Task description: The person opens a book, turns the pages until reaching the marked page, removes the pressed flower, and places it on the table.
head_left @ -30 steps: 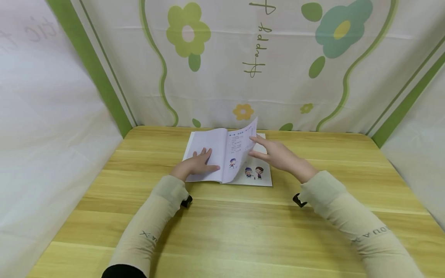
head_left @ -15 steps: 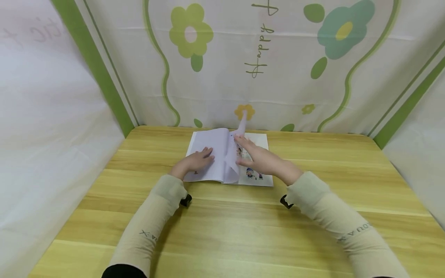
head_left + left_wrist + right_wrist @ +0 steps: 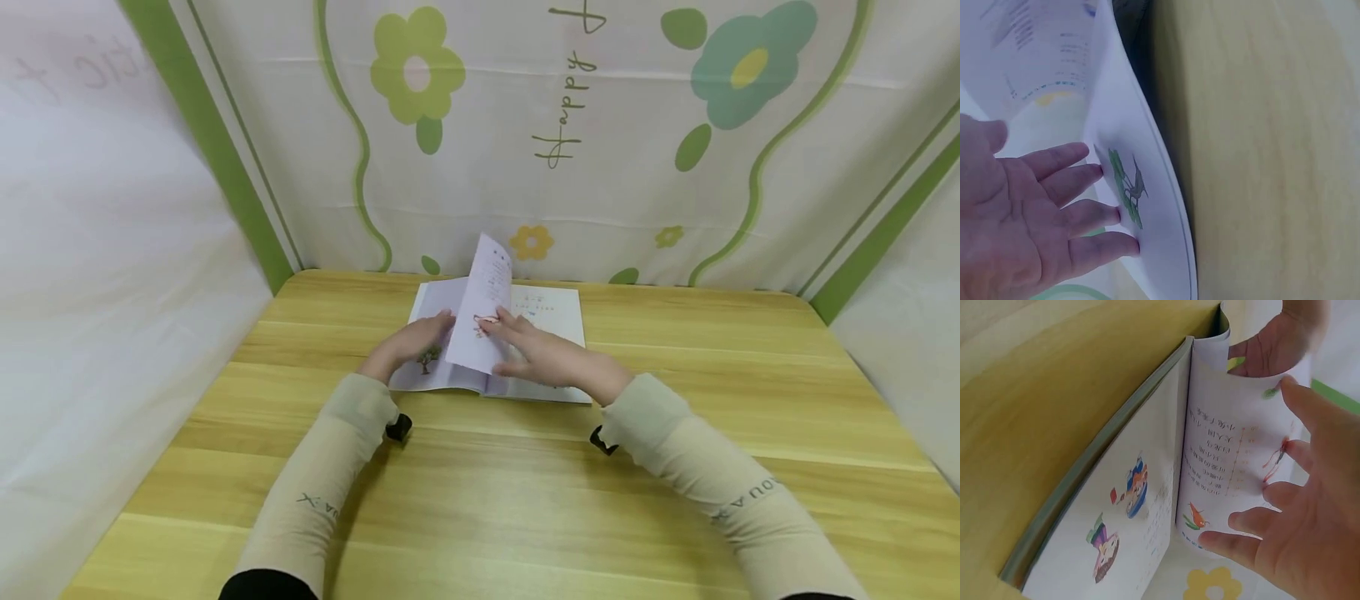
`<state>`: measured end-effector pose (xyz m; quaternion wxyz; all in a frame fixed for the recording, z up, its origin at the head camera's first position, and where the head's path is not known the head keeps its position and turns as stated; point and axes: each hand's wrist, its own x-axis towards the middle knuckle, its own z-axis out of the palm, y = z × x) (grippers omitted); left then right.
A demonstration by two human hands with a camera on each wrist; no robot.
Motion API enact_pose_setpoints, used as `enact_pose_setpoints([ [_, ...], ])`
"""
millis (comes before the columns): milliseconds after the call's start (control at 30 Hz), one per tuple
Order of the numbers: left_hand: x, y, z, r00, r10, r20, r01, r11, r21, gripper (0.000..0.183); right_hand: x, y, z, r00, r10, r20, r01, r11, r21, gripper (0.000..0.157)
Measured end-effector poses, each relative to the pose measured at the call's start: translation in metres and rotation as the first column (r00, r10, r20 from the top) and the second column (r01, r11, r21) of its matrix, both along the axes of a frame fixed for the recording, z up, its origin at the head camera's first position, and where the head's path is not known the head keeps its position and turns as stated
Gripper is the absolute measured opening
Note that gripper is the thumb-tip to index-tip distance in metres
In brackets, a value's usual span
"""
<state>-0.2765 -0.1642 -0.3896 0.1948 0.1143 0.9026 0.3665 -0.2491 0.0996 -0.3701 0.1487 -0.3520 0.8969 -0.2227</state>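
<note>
An open picture book (image 3: 566, 310) lies at the back of the table, with text and small coloured drawings. One printed page (image 3: 486, 287) stands up from the spine, leaning to the left. Against that page rest the spread, fairly straight fingertips of my right hand (image 3: 551, 358); the right wrist view shows them touching it beside a carrot drawing (image 3: 1197, 515). My left hand (image 3: 412, 343) is at the left side of the book, partly behind the raised page. In the left wrist view its extended fingers touch the left page (image 3: 1147, 244) near a green and grey drawing (image 3: 1129, 187).
The wooden table (image 3: 495, 500) extends in front of the book. Behind it hangs a white cloth (image 3: 472, 167) with printed flowers, and white cloth also closes in both sides. A black wrist strap piece (image 3: 400, 428) shows under the left sleeve.
The page has swung up from the right and over to the left, pushed by my right hand, which moved left with it. My left hand stays at the left page, its fingers now lifted somewhat.
</note>
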Motion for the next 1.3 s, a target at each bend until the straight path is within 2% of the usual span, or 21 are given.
enact_pose_setpoints([
  [67,0.0,-0.001,0.002,0.999,0.028,0.021,-0.029,0.998,0.053,0.074,0.001,-0.003,-0.001,1.0,0.002,0.008,-0.003,0.999,0.034,0.077],
  [167,-0.001,-0.001,0.001,0.998,0.049,0.041,-0.053,0.996,0.078,0.077,0.002,-0.007,-0.005,1.0,0.004,0.007,-0.005,0.997,0.082,0.076],
  [300,-0.002,0.003,-0.002,0.998,0.047,0.038,-0.049,0.998,0.03,0.076,0.004,-0.013,-0.009,1.0,0.023,-0.007,-0.022,0.993,0.114,0.076],
  [433,-0.003,0.004,-0.007,0.998,0.051,0.025,-0.051,0.999,-0.01,0.087,0.005,-0.018,-0.01,0.999,0.035,-0.01,-0.033,0.993,0.112,0.077],
  [600,-0.002,0.005,-0.009,0.997,0.068,0.018,-0.069,0.998,0.009,0.095,0.007,-0.021,-0.009,0.999,0.037,-0.004,-0.037,0.992,0.121,0.075],
  [700,0.0,0.006,-0.009,0.998,0.06,-0.009,-0.06,0.998,0.032,0.096,0.008,-0.022,-0.01,0.999,0.044,0.006,-0.044,0.991,0.125,0.072],
  [833,0.0,0.008,-0.01,0.997,-0.01,-0.071,0.01,1.0,0.009,0.087,0.008,-0.024,-0.012,0.998,0.069,0.005,-0.069,0.989,0.13,0.068],
  [1000,0.0,0.013,-0.011,0.993,-0.086,-0.078,0.077,0.991,-0.112,0.064,0.01,-0.024,-0.013,0.995,0.103,-0.003,-0.102,0.986,0.128,0.064],
  [1133,0.001,0.018,-0.01,0.993,-0.089,-0.071,0.075,0.981,-0.178,0.056,0.011,-0.021,-0.012,0.993,0.122,0.009,-0.122,0.984,0.131,0.065],
  [1300,0.003,0.021,-0.007,0.996,-0.063,-0.06,0.05,0.98,-0.193,0.058,0.01,-0.015,-0.008,0.989,0.144,0.026,-0.146,0.984,0.103,0.066],
])
